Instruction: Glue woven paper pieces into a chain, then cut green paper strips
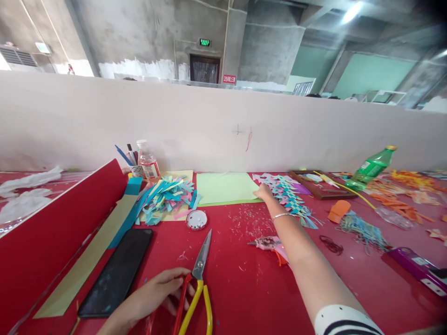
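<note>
My right hand (264, 191) reaches far forward and pinches the right edge of a light green paper sheet (225, 187), which lies flat against the low white partition. Next to that hand lie woven strips of fringed blue, pink and yellow paper (291, 197). Low in the view, my left hand (167, 291) has its fingers curled around the red handle of scissors (182, 302). Yellow handles (194, 304) sit right beside the red one, below a pointed metal blade (202, 256); whether these are two pairs, I cannot tell. Some left fingers are hidden behind the handles.
On the left are a black phone (117, 274), long paper strips (91, 251), a cut-paper pile (171, 195), a round lid (196, 219) and a clear bottle (149, 163). Pink-handled snips (267, 243), a wooden frame (324, 186), a tilted green bottle (372, 170) and a purple device (419, 270) lie rightward.
</note>
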Tool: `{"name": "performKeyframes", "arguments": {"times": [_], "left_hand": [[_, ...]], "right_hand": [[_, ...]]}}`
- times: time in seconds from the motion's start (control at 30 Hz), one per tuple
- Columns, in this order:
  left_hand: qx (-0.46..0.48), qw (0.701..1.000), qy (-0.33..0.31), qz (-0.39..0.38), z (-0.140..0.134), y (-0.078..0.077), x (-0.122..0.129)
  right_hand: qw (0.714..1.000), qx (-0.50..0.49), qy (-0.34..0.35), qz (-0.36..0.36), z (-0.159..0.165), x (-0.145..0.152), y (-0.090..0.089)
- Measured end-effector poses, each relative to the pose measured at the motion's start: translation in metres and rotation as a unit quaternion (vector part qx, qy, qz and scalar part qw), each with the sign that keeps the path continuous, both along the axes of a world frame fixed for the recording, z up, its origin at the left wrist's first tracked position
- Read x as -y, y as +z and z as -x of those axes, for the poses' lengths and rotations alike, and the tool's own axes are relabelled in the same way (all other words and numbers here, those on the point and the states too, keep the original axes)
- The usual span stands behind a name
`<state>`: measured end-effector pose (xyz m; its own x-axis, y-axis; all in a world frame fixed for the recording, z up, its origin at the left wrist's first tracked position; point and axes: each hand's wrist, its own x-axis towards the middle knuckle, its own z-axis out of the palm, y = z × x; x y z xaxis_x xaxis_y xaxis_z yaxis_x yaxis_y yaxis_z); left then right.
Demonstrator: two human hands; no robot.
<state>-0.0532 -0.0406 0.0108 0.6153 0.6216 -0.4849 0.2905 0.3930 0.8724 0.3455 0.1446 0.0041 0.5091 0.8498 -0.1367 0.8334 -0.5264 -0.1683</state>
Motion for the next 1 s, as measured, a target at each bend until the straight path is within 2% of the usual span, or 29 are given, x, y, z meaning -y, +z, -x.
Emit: {"name": "performKeyframes", "arguments": {"times": [0.3,0.47,1.0], "left_hand": [[-0.013,1.0,-0.016,-0.01,-0.009,0.006,-0.002],[-0.005,1.0,-0.014,-0.009,-0.006,0.003,-0.003],[-0.01,0.998,-0.032,-0.048,-0.005,0.002,-0.004]], "right_hand": [[0.999,0.018,-0.032,-0.035,0.001,0.01,0.009],[0.998,0.018,-0.036,-0.046,0.001,0.018,0.013],[0.996,-0.044,-0.027,-0.077,-0.018,0.041,0.026]]}}
